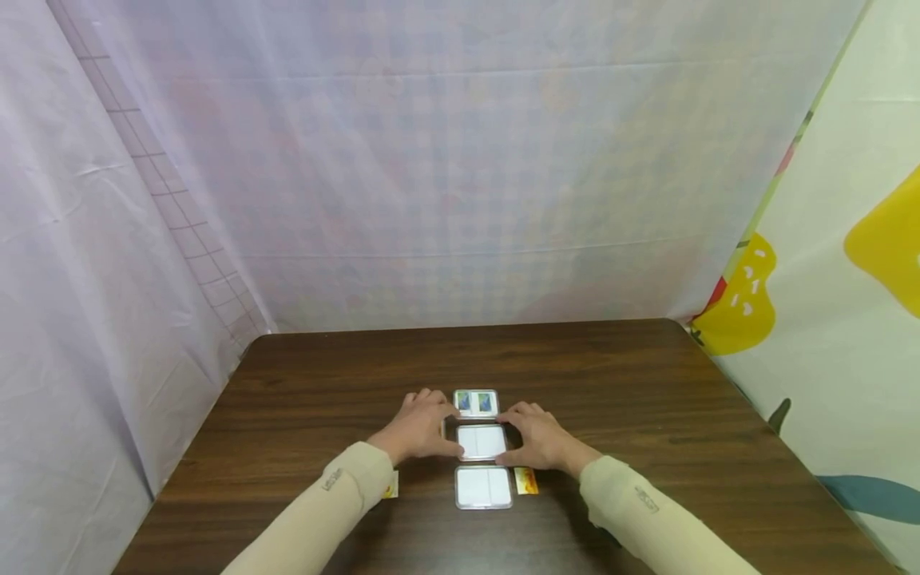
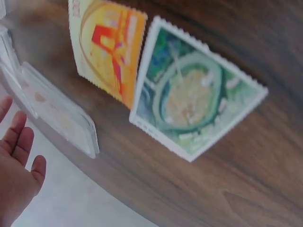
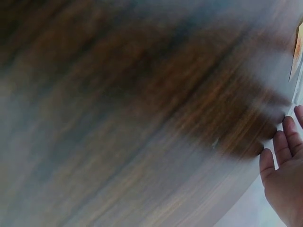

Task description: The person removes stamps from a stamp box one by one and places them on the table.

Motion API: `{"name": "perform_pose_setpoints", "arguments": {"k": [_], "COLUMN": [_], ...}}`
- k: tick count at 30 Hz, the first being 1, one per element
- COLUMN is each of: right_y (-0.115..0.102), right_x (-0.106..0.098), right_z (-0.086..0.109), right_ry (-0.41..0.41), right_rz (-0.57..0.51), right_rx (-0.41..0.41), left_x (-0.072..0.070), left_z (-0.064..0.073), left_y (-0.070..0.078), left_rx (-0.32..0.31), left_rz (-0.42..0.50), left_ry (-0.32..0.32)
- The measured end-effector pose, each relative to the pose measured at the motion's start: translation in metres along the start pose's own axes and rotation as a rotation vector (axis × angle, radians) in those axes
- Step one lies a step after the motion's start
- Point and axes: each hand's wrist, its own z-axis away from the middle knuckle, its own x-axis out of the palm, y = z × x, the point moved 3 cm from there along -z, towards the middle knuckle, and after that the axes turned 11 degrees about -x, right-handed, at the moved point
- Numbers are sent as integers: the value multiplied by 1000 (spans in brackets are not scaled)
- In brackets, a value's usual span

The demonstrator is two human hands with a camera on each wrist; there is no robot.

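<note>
Three flat clear cases lie in a column on the table in the head view: a far case with two blue-green stamps inside, a middle case and a near case, both showing white panels. From the left, my left hand reaches with thumb and fingers to the middle case's edge. Opposite it, my right hand has its thumb and fingertips at the right side. Whether they touch the case is unclear. Fingers look relaxed and extended in both wrist views.
An orange stamp and a green pictorial stamp lie beside each other on the brown wood-grain table. Right of the near case lies an orange stamp. A pale curtain hangs behind the table's far edge.
</note>
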Motion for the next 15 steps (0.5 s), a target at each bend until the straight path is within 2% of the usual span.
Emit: {"name": "perform_pose_setpoints", "arguments": {"k": [7, 15], "right_y": [1, 1], "right_x": [-1, -3], "right_z": [0, -1], "right_ry": [18, 46], "right_rz": [-11, -17], "right_rx": [-33, -18], "left_x": [-7, -10], "left_z": [0, 1], "left_y": [-7, -11], "left_rx": [7, 2], "left_rz": [30, 44], "left_ry": [12, 14]}}
